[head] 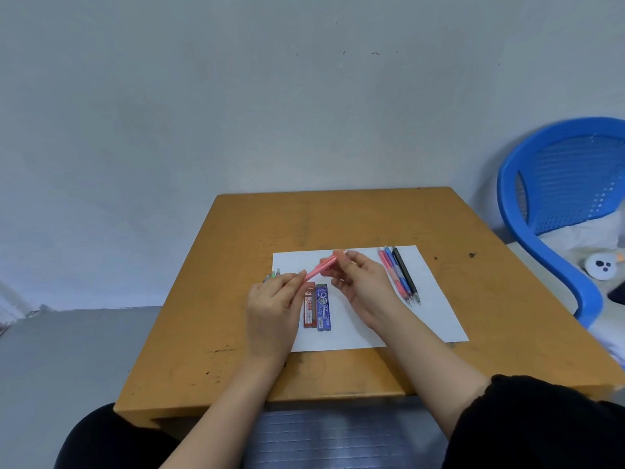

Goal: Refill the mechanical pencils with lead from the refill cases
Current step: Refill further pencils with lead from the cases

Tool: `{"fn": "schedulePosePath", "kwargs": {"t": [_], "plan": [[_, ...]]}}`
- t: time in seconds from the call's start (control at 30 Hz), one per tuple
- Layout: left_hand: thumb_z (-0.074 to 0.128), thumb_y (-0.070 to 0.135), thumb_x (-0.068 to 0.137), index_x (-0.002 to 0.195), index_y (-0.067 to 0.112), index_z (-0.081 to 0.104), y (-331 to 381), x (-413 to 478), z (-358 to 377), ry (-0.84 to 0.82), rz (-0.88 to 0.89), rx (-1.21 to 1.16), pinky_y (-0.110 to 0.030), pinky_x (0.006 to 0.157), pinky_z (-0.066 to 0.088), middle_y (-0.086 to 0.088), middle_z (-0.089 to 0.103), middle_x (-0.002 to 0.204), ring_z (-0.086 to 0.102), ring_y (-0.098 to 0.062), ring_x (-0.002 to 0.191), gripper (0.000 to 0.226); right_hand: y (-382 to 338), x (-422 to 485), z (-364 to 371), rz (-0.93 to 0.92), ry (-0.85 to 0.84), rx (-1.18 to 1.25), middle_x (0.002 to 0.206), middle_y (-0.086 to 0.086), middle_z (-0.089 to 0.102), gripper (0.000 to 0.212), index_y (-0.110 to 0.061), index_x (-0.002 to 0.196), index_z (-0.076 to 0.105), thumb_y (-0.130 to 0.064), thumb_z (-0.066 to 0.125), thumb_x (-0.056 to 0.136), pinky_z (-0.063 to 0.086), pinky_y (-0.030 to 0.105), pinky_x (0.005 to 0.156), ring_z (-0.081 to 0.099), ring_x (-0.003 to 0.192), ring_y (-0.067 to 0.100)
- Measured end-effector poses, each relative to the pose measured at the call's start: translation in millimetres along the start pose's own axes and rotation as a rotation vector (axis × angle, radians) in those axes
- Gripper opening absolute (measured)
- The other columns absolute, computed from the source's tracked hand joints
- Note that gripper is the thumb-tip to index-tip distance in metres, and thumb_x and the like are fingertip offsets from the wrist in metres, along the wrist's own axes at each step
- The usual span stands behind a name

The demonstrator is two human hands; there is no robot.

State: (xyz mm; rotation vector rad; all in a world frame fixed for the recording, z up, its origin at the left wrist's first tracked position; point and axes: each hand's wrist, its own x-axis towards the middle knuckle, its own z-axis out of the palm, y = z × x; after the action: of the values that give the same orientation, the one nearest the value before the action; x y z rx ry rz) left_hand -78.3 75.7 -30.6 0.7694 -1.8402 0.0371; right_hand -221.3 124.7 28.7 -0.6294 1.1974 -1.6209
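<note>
Both hands hold one pink mechanical pencil (pixel 319 269) slantwise above the white paper sheet (pixel 358 336). My left hand (pixel 272 308) pinches its lower end, and my right hand (pixel 360 286) pinches its upper end near the cap. Beneath the pencil, a red lead refill case (pixel 309 308) and a blue lead refill case (pixel 323 308) lie side by side on the paper. Several more pencils (pixel 399 274), pink, blue and black, lie in a row at the paper's right. Green-tipped pencils (pixel 274 275) peek out behind my left hand, mostly hidden.
The paper lies on a small worn wooden table (pixel 236 333) set against a grey wall. A blue plastic chair (pixel 554 198) stands to the right, with white items and a small round object on its seat. My knees are under the table's front edge.
</note>
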Motion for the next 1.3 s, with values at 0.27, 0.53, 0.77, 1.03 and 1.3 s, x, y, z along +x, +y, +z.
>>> {"fn": "schedulePosePath", "kwargs": {"t": [0.27, 0.53, 0.77, 1.03, 1.3], "plan": [[0.058, 0.041, 0.086, 0.105, 0.006, 0.071, 50, 31, -28, -0.483, -1.041, -0.87, -0.025, 0.072, 0.055, -0.004, 0.075, 0.085, 0.071, -0.013, 0.078, 0.042, -24, 8, 2, 0.088, 0.065, 0.481, 0.062, 0.008, 0.055, 0.018, -0.017, 0.099, 0.051, -0.033, 0.042, 0.101, 0.052, 0.032, 0.059, 0.056, 0.056, 0.02], [0.022, 0.072, 0.09, 0.12, -0.01, 0.057, 54, 42, -46, -0.845, -1.6, -1.479, -0.041, 0.091, 0.052, -0.03, 0.061, 0.119, 0.063, -0.039, 0.109, 0.094, -42, 9, 15, 0.277, -0.002, 0.681, 0.04, -0.004, 0.018, 0.058, -0.016, 0.049, 0.037, -0.055, 0.04, 0.092, 0.009, 0.017, 0.038, 0.015, 0.032, 0.01], [0.025, 0.077, 0.084, 0.118, -0.014, 0.058, 52, 48, -54, -0.876, -1.578, -1.669, -0.047, 0.094, 0.048, -0.035, 0.054, 0.127, 0.057, -0.046, 0.115, 0.102, -45, 9, 21, 0.301, -0.031, 0.673, 0.037, -0.004, 0.014, 0.057, -0.018, 0.042, 0.024, -0.047, 0.039, 0.088, 0.007, 0.017, 0.038, 0.01, 0.031, 0.011], [0.022, 0.078, 0.085, 0.122, -0.015, 0.056, 53, 45, -58, -0.9, -1.528, -1.739, -0.046, 0.097, 0.047, -0.034, 0.05, 0.132, 0.055, -0.045, 0.119, 0.105, -46, 7, 19, 0.299, -0.029, 0.712, 0.035, -0.003, 0.015, 0.055, -0.017, 0.04, 0.025, -0.04, 0.035, 0.088, 0.005, 0.017, 0.04, 0.002, 0.043, 0.012], [0.023, 0.077, 0.085, 0.124, -0.015, 0.053, 56, 48, -62, -0.896, -1.515, -1.738, -0.046, 0.096, 0.048, -0.035, 0.05, 0.132, 0.054, -0.045, 0.119, 0.105, -46, 7, 18, 0.305, -0.015, 0.75, 0.035, -0.003, 0.015, 0.054, -0.016, 0.04, 0.025, -0.037, 0.034, 0.089, 0.006, 0.016, 0.04, 0.003, 0.044, 0.012]]}}
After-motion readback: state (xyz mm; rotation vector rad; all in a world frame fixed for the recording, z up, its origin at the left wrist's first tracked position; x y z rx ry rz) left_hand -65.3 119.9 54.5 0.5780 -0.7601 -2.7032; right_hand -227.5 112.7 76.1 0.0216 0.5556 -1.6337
